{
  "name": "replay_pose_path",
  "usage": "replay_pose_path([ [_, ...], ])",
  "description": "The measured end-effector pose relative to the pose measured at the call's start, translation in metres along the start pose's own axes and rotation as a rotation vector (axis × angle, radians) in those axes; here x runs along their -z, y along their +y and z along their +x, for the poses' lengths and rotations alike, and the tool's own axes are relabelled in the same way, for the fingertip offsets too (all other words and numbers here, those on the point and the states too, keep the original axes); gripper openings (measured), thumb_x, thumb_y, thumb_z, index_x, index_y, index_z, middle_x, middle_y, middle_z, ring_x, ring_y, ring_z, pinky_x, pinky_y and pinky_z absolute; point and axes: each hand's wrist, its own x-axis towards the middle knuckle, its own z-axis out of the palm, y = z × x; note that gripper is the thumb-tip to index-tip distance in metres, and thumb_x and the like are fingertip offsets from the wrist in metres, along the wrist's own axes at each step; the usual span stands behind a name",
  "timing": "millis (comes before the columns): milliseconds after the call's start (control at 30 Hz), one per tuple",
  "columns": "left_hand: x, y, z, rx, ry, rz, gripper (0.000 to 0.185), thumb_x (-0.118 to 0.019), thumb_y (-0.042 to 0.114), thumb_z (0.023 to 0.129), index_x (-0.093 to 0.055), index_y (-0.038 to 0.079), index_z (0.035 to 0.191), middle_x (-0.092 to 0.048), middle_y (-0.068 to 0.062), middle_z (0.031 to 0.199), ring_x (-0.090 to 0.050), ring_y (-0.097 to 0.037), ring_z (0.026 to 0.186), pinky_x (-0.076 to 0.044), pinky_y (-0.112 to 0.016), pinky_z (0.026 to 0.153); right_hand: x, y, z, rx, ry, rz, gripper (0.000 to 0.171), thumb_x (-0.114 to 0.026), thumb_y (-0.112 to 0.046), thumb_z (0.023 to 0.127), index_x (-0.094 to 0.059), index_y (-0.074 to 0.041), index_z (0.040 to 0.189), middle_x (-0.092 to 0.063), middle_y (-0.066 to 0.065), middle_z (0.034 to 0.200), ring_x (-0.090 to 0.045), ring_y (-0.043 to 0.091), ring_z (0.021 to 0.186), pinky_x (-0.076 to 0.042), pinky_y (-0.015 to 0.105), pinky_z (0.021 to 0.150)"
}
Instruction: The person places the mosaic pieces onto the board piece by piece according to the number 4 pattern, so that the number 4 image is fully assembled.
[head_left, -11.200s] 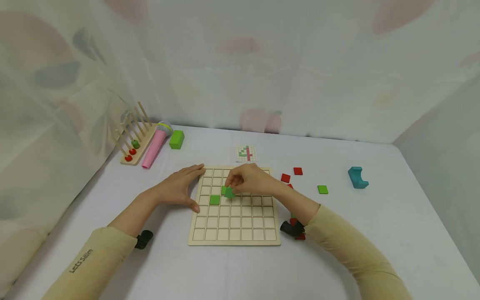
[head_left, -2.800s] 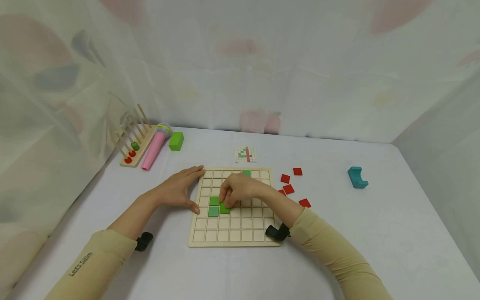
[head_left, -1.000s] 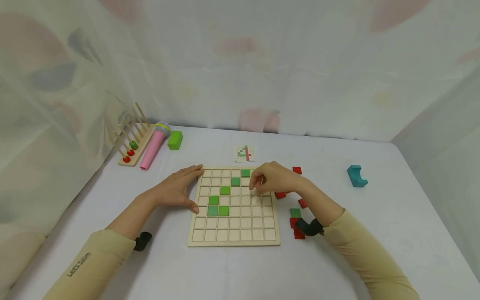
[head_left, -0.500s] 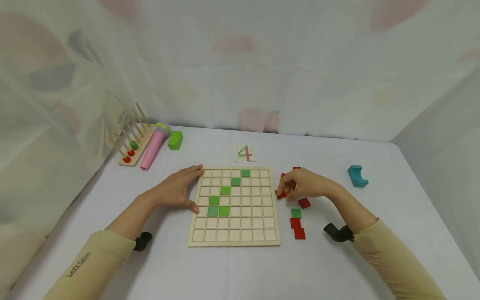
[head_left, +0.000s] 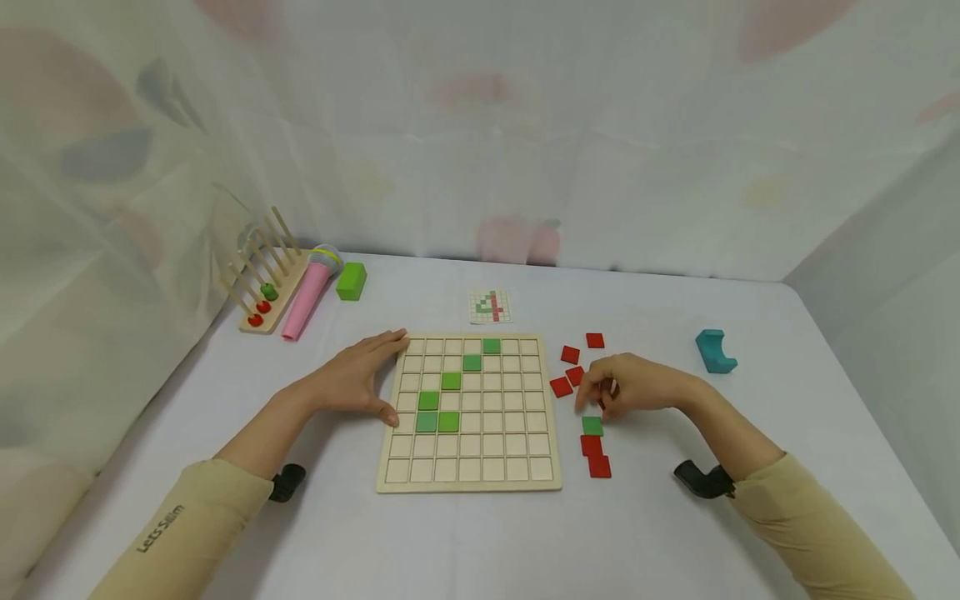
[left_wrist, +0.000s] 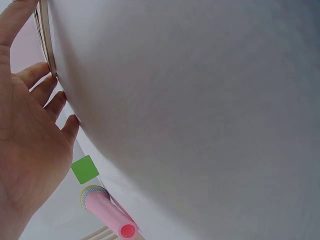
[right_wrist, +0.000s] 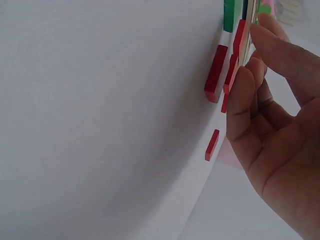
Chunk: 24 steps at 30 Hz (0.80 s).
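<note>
My left hand (head_left: 352, 375) rests along the left side of a wooden grid board (head_left: 465, 487), thumb and fingertips at its edge. In the left wrist view, the fingertips touch the board's rim (left_wrist: 45, 37). Several green square tiles lie in the board's cells, among them one green tile (head_left: 491, 346) in the far row. My right hand (head_left: 633, 385) hovers right of the board with bent fingers and nothing held. Its fingertips are just above a loose green tile (head_left: 592, 427). Several red tiles (head_left: 561, 387) lie around it; the right wrist view shows a red tile (right_wrist: 216, 72) near the fingers.
A small pattern card (head_left: 491, 307) with a green and red figure 4 lies behind the board. At the back left are a peg rack (head_left: 281, 304), a pink microphone (head_left: 306, 300) and a green block (head_left: 352, 282). A teal curved block (head_left: 715, 352) stands far right.
Since the earliest frame, more green tiles have come to lie on the board. My right hand has left the board and moved right to the loose tiles; my left hand has stayed put.
</note>
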Motion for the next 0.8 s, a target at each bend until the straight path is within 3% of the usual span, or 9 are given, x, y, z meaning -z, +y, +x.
replay_pose_path([
  [500,-0.0003,-0.0002,0.0000,0.004,-0.001,0.002,0.132,-0.086,0.067,0.053,-0.029,0.005,0.155,-0.023,-0.012,0.166,-0.021,-0.037,0.153,-0.023,-0.060,0.122,-0.0060,0.0035,0.0009,0.002,-0.066,0.028,0.027,-0.076,-0.002,0.079,-0.076,-0.023,0.097,-0.060,0.007,0.088,-0.056,0.015,0.079,-0.049,0.019,0.062],
  [800,-0.0009,-0.0018,0.0002,0.008,-0.004,0.002,0.133,-0.086,0.067,0.052,-0.028,0.006,0.156,-0.023,-0.010,0.166,-0.021,-0.035,0.154,-0.022,-0.058,0.123,-0.0074,0.0024,0.0039,-0.004,-0.093,-0.016,0.027,-0.078,-0.003,0.078,-0.076,-0.025,0.094,-0.059,0.003,0.084,-0.055,0.012,0.077,-0.048,0.020,0.063],
])
